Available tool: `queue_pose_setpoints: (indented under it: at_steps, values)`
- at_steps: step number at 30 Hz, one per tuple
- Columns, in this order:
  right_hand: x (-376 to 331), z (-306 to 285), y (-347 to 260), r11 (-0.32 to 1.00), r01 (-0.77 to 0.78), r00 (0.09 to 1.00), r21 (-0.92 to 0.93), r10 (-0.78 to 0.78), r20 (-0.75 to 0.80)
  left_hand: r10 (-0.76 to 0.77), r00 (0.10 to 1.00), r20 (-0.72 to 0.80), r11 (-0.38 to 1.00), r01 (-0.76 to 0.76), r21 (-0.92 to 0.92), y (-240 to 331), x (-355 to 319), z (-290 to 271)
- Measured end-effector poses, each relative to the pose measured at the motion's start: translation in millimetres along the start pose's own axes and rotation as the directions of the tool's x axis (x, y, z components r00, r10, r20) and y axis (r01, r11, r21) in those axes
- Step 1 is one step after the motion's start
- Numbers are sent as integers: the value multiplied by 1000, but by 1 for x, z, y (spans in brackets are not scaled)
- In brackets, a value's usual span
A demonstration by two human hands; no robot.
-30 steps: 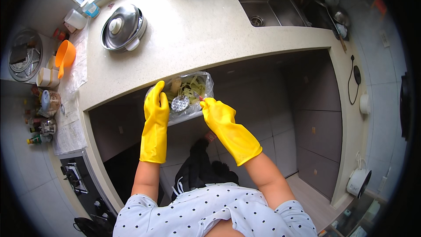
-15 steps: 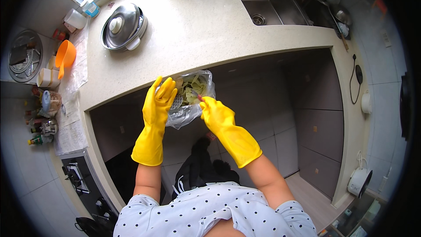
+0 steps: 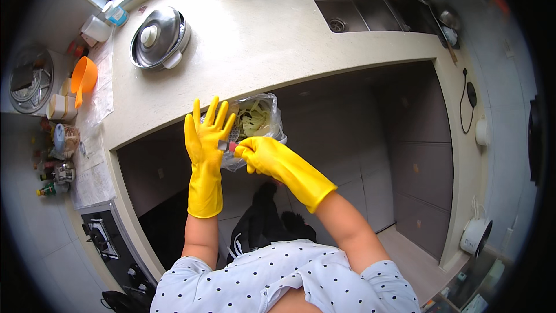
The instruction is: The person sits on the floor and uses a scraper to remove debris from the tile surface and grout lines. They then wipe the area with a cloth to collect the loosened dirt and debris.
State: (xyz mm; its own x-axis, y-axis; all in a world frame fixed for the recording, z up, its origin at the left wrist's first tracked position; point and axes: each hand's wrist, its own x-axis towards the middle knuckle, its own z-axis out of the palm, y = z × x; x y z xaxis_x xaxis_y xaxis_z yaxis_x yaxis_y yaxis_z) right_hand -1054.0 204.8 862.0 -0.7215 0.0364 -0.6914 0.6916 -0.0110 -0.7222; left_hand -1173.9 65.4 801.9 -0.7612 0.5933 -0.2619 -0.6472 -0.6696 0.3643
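While the left hand (image 3: 204, 133) stood spread and the right hand (image 3: 252, 152) pinched it, the thin clear bag (image 3: 258, 122) of scraps by the bench (image 3: 278, 40) looked light, limp, slippery, best gripped at its gathered mouth.

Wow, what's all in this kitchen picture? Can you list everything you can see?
clear plastic bag: one, holds pale green scraps, below the counter edge between the hands
small tool: one, silver and red, pinched at the right fingertips
counter: one, beige, L-shaped
lidded pot: one, steel, on the counter's left part
sink: one, steel, top right
orange bowl: one, far left
jars and bottles: several, mixed colours, left edge
stove: one, black, lower left
left hand: yellow glove, fingers spread open beside the bag
right hand: yellow glove, closed on the small tool
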Motion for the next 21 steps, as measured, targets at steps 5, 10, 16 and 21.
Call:
queue_pose_setpoints:
  at_steps: [5,10,16,21]
  values:
    - [20,-19,59,979,170,942,114,-127,-311,170,977,125,925,-203,322,-6,6,23]
    - [-46,-69,121,655,460,881,600,-248,-403,-188,938,291,981,193,13,-9,5,37]
    - [-202,-103,242,564,512,521,648,396,-756,-446,831,331,895,417,158,-90,-12,75]
    - [-311,-33,391,321,727,312,607,633,-709,-628,740,241,762,520,387,-178,-49,89]
